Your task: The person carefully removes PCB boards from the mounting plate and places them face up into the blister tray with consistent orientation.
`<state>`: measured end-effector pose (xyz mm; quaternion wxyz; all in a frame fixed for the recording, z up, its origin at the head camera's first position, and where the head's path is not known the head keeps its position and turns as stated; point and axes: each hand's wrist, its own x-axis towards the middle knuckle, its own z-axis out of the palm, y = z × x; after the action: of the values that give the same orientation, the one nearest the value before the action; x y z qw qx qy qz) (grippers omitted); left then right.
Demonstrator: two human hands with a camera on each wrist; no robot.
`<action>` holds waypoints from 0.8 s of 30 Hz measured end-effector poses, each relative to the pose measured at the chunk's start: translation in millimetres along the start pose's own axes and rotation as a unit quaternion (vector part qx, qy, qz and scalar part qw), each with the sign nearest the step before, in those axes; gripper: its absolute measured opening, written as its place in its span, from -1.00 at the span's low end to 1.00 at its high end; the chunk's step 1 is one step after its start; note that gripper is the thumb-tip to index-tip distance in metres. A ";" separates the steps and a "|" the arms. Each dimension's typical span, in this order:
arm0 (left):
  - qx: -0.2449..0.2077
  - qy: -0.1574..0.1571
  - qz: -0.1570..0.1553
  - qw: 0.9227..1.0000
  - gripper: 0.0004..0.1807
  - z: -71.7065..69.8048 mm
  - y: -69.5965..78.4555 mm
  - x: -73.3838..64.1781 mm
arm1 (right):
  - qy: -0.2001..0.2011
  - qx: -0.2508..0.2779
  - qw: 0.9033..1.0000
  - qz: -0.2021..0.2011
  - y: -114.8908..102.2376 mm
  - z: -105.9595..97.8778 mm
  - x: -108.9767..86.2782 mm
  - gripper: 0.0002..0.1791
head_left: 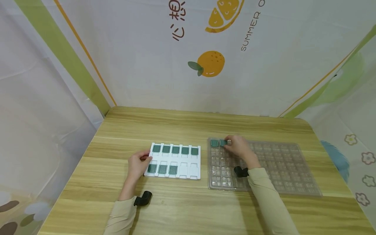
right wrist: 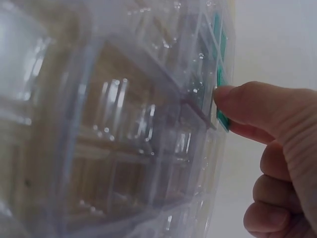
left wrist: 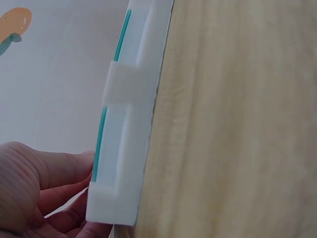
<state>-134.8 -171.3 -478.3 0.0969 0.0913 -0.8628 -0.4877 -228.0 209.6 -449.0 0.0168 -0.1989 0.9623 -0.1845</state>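
A white plastic tray (head_left: 176, 161) lies on the table, with several small green circuit boards (head_left: 175, 149) in its back row and three in its front row. My left hand (head_left: 138, 165) grips the tray's left edge; in the left wrist view the thumb (left wrist: 67, 168) lies on the rim by a green board edge, other fingers lower down. To the right is a clear compartment tray (head_left: 218, 173). At its back left corner my right hand (head_left: 238, 146) pinches a green circuit board (right wrist: 221, 99) between thumb and index finger, beside another board (head_left: 214, 143) seated in the corner compartment.
The wooden table (head_left: 176, 209) carries both trays, a strip of bare wood between them. A printed white curtain (head_left: 147, 65) hangs behind the back edge and along both sides. Black wrist devices (head_left: 143, 198) sit on both forearms.
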 end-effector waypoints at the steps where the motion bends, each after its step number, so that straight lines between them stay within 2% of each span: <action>1: 0.000 0.000 0.000 1.000 -0.73 0.0 -0.1 -0.1 | -0.002 -0.002 1.000 0.002 -0.1 -0.3 0.0 -0.72; 16: 0.002 0.001 0.002 1.000 -0.73 0.1 -0.6 -0.5 | -0.007 0.004 1.000 0.002 0.5 1.0 -1.7 -0.69; 24: -0.001 0.000 -0.001 1.000 -0.72 0.5 -0.2 -0.1 | 0.009 0.016 1.000 -0.006 -2.8 -0.7 -4.3 -0.67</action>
<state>-134.8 -170.9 -478.8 0.0963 0.0920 -0.8622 -0.4888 -223.1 209.2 -447.5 0.0099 -0.2023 0.9582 -0.2022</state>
